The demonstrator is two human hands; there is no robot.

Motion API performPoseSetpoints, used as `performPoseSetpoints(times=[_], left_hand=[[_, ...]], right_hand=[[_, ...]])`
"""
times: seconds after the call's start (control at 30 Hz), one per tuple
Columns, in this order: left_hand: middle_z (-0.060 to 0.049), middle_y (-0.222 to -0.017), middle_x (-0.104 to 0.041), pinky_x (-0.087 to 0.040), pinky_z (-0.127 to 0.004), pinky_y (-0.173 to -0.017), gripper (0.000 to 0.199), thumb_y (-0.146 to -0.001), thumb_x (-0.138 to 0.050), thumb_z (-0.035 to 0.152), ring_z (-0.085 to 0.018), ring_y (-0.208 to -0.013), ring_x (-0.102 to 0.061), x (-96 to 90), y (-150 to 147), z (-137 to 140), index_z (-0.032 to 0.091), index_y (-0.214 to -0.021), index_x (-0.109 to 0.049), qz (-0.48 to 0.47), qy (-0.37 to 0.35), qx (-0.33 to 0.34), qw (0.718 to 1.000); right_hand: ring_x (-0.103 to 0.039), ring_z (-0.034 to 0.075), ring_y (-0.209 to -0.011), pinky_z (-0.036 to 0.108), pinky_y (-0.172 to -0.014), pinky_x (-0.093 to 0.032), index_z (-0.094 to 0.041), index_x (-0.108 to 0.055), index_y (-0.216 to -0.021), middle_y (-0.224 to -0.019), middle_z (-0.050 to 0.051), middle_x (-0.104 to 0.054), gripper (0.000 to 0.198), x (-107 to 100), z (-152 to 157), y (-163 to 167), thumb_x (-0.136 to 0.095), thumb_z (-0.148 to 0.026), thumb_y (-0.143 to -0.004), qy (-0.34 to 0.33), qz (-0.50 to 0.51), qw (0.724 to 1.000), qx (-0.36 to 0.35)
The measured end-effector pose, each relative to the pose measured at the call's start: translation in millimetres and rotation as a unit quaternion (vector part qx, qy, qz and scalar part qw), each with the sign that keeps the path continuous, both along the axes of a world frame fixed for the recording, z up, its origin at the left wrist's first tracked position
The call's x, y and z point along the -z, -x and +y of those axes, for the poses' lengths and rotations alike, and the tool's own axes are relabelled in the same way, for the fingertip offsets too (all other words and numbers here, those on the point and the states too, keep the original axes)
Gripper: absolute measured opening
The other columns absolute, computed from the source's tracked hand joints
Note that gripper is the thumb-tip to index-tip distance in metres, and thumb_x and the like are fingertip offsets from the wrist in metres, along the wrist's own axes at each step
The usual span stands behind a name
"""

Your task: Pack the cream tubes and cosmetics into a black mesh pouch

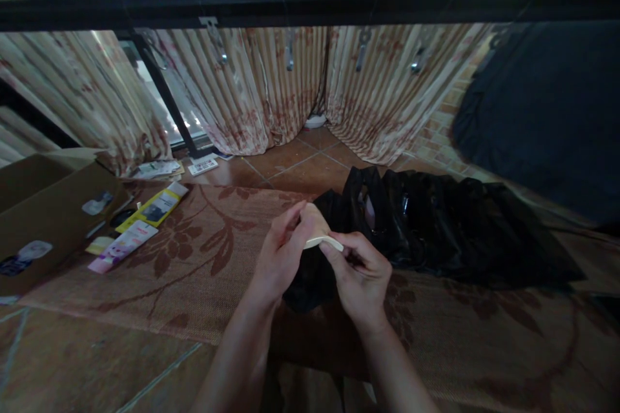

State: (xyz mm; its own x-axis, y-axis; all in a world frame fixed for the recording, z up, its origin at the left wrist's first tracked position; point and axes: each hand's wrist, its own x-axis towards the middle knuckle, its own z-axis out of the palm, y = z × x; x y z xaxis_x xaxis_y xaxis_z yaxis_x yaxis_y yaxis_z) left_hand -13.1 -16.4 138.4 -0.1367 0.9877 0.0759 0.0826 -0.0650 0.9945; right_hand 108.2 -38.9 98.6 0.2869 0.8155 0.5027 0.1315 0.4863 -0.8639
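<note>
— Where's the pale curved piece (pixel 317 222)?
— Over the left end of the black bundle (pixel 426 226); too dim to say what it is.
— And the hands?
— The left hand (pixel 281 255) grips its left side; the right hand (pixel 362 274) pinches its near edge.
— Around the bundle?
— Patterned mat (pixel 194 271) beneath, yellow packet (pixel 154 208) and cardboard box (pixel 62 222) well left, curtains (pixel 285 90) beyond.

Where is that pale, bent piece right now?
The pale piece is mid-picture in the head view, held between the left hand and right hand, near the black bundle's left end.
</note>
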Motion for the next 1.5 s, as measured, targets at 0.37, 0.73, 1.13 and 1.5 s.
performPoseSetpoints(times=[0.37, 0.73, 1.13, 1.5], left_hand=[[-0.002, -0.088, -0.069, -0.048, -0.027, -0.076, 0.024, -0.086, -0.060, 0.039, -0.015, -0.081, -0.062, -2.0, 2, -7, 0.022, -0.101, -0.069, 0.046, -0.074, 0.126, 0.988], [0.001, -0.077, -0.067, -0.047, -0.020, -0.064, 0.019, -0.088, -0.055, 0.031, -0.011, -0.070, -0.062, -5.8, -6, -6, 0.018, -0.093, -0.068, 0.015, -0.058, 0.110, 0.992], [0.000, -0.078, -0.064, -0.043, -0.022, -0.065, 0.022, -0.092, -0.049, 0.033, -0.012, -0.070, -0.057, 2.1, -5, -5, 0.019, -0.093, -0.065, 0.100, -0.110, 0.075, 0.986], [0.000, -0.080, -0.065, -0.043, -0.022, -0.066, 0.020, -0.092, -0.048, 0.032, -0.013, -0.072, -0.058, 4.1, -7, -8, 0.020, -0.089, -0.064, 0.140, -0.137, 0.039, 0.980]], right_hand=[[-0.044, 0.007, -0.055, 0.019, -0.052, -0.038, -0.019, -0.069, -0.077, -0.061, -0.006, -0.054, 0.003, -6, 0, 1, -0.070, -0.019, -0.081, 0.020, 0.056, 0.998, -0.010], [-0.046, 0.007, -0.056, 0.019, -0.053, -0.041, -0.018, -0.069, -0.079, -0.062, -0.005, -0.056, 0.004, -1, 2, 7, -0.069, -0.021, -0.081, 0.042, 0.068, 0.997, 0.007], [-0.045, 0.007, -0.051, 0.019, -0.048, -0.039, -0.018, -0.068, -0.084, -0.061, -0.004, -0.057, 0.015, -8, 3, 5, -0.065, -0.032, -0.084, 0.094, 0.109, 0.988, -0.050], [-0.048, 0.007, -0.053, 0.019, -0.050, -0.040, -0.018, -0.069, -0.084, -0.063, -0.004, -0.058, 0.011, -13, 4, 1, -0.065, -0.029, -0.083, 0.093, 0.114, 0.985, -0.088]])
